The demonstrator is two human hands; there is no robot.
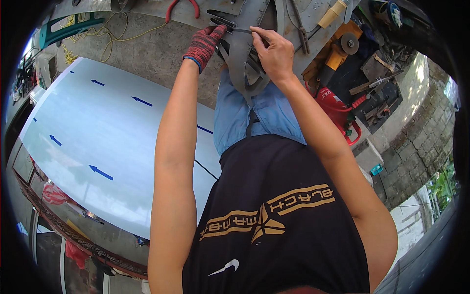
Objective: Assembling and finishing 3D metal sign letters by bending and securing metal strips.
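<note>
My left hand (201, 48), in a red and black knitted glove, is closed at the near edge of a metal worktable. Its fingertips pinch at the left end of a thin dark metal strip (243, 31). My bare right hand (275, 55) pinches the strip's other end between thumb and fingers. Below the strip, a curved grey sheet-metal band (238, 66) loops down toward my lap. Flat slotted metal pieces (221, 18) lie just past the gloved fingers. What the glove covers is hidden.
Red-handled pliers (182, 9) and a wooden handle (333, 13) lie on the worktable (313, 44). An angle grinder (338, 56) and a red power tool (333, 105) are at the right. A large pale panel with blue arrows (117, 132) is at my left. A yellow cord (112, 39) trails on the floor.
</note>
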